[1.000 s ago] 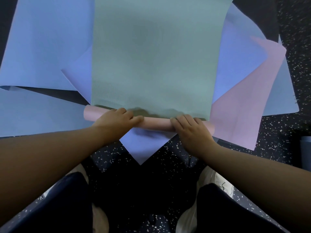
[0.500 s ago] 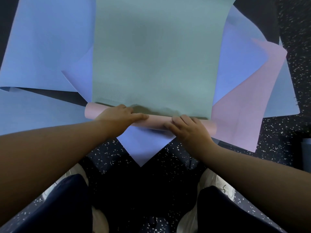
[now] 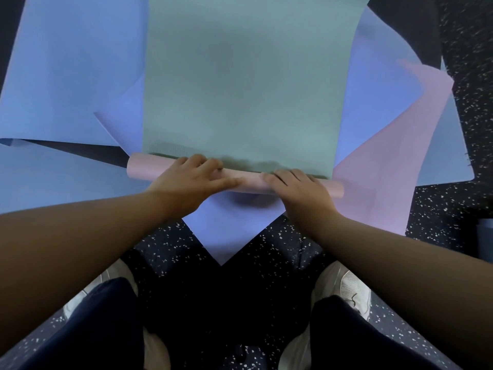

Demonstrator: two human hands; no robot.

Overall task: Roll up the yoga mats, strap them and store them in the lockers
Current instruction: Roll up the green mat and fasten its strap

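Nearest the camera, the person's dark trouser legs and white shoes stand on a dark speckled floor, with both bare forearms reaching forward from them. Just ahead of the shoes, the pointed corner of a blue mat lies flat on the floor and runs under the hands. The left hand rests palm down on a pink roll, which is the rolled-up near end of a green mat; its fingers lie almost straight across the top of the roll, pressing on it without curling round it, so this grip is open. The right hand lies close beside it on the same roll, its fingers stretched forward over the crest toward the flat green sheet, also pressing and not closed round anything. The roll lies crosswise under both grips, its left end sticking out past the left hand and its right end past the right hand. Beyond the fingertips the unrolled green mat stretches away to the top of the view. To the right of the right-hand grip a pink mat lies flat at a slant, and to the left of the left-hand grip a pale blue mat spreads out, with more blue mats overlapping farther off.
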